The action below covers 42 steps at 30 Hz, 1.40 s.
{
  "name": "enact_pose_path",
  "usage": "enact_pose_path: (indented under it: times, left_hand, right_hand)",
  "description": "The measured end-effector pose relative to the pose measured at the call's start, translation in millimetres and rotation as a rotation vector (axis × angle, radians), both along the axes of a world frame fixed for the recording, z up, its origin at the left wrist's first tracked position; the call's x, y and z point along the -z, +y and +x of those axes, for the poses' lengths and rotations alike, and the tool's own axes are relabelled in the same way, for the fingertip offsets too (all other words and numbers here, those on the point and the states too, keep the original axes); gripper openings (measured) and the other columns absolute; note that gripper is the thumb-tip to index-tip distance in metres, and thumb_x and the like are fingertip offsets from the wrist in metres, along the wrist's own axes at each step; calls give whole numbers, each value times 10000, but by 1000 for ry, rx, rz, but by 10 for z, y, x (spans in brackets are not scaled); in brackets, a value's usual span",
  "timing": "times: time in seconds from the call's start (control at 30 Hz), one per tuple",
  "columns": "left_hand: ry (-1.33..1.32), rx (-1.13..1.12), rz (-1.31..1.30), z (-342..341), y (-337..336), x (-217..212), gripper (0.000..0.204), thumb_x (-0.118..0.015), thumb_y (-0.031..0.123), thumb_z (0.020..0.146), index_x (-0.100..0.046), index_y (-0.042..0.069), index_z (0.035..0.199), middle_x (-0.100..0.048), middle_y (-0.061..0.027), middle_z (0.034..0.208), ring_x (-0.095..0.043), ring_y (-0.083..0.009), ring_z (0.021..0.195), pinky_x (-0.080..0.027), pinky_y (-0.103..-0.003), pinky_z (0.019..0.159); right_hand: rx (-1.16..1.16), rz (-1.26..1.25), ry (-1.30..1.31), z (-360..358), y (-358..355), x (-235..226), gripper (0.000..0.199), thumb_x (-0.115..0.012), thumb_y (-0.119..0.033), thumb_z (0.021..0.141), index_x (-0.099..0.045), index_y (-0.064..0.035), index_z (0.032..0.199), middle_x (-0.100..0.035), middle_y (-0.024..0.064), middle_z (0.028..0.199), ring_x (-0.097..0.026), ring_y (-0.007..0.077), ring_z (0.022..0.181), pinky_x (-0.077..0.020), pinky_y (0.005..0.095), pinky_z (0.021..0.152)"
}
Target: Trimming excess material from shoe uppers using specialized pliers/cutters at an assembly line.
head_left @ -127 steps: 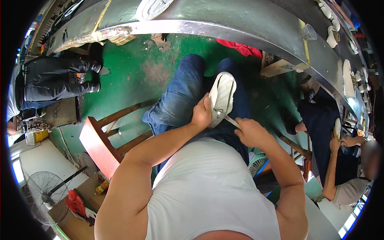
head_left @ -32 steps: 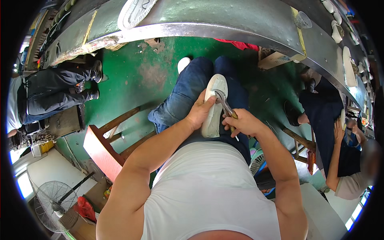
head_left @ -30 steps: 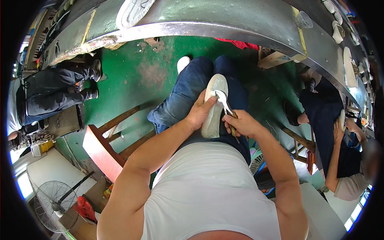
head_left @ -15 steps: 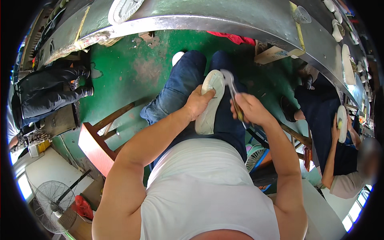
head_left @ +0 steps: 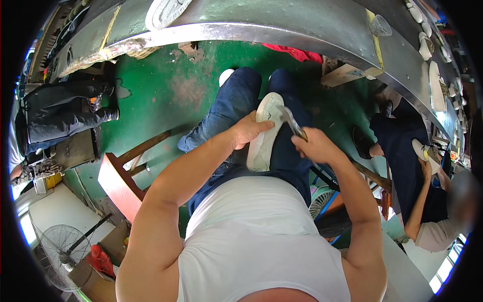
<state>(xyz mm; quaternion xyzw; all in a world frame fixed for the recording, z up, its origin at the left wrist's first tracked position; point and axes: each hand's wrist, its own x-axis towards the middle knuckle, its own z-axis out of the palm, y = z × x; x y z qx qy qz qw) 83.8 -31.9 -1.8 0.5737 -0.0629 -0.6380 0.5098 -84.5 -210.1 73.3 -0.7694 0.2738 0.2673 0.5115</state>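
A whitish shoe point(head_left: 262, 148) lies lengthwise over my lap, its ribbed toe end pointing away from me. My left hand point(head_left: 250, 130) is closed round the shoe's left side, the thumb pressed on its upward face. In my right hand point(head_left: 318, 145) is a hammer point(head_left: 290, 119) with a curved metal head and a dark and yellowish handle, gripped in closed fingers. The hammer's head is at the shoe's right edge near the toe; whether it touches cannot be made out.
A metal-topped bench point(head_left: 282, 35) curves across the front, with another white shoe point(head_left: 165, 12) and a clear cup point(head_left: 380, 25) on it. At right a co-worker handles a pale shoe point(head_left: 425, 154). A wooden stool point(head_left: 121, 186) and a fan point(head_left: 63, 251) stand at left.
The hammer head has come down from beyond the toe to the shoe's right edge. My right hand has shifted slightly nearer to me. At right, the co-worker's shoe has turned.
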Motion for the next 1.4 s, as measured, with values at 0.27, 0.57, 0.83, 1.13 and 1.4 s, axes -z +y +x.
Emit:
enact_pose_path:
  times: [0.27, 0.57, 0.83, 1.13, 1.4]
  left_hand:
    - [134, 94, 18, 100, -52, -106, 513, -679, 220, 939, -474, 81, 1388, -616, -91, 1253, -596, -207, 1143, -476, -410, 1003]
    - [80, 47, 3, 58, 11, 28, 487, -669, 233, 949, -481, 69, 1367, -622, -87, 1232, -600, -201, 1121, -497, -378, 969]
    - [-71, 41, -127, -317, 324, -117, 880, -580, 197, 980, 55, 158, 1589, -384, -186, 1500, -410, -282, 1359, -307, -388, 1153]
    - [-514, 195, 16, -493, 350, -75, 1011, -639, 208, 924, 135, 67, 1560, -213, -262, 1570, -335, -351, 1422, -320, -379, 1153]
    - [-283, 391, 40, -402, 510, -348, 1214, -695, 267, 896, 345, -8, 1458, -12, -313, 1594, -113, -362, 1506, -205, -351, 1208]
  right_hand:
    - [-383, -311, -317, -230, 326, -75, 234, -633, -214, 919, -619, -3, 1019, -681, 228, 943, -656, 427, 848, -534, 464, 790]
    - [-222, -404, -343, -335, 524, 150, 273, -647, -260, 921, -622, -8, 1021, -678, 221, 943, -664, 408, 850, -525, 479, 768]
    - [-246, -294, -64, -531, 563, 2, 257, -624, -227, 929, -601, 24, 979, -671, 258, 893, -657, 433, 839, -520, 496, 756]
    - [-456, -319, -43, -709, 522, 34, 279, -600, -237, 936, -605, 40, 904, -696, 219, 831, -696, 352, 739, -556, 450, 658]
    - [-74, 198, 85, -513, 188, -328, 316, -550, -279, 996, -603, 12, 883, -671, 90, 772, -636, 173, 572, -515, 314, 517]
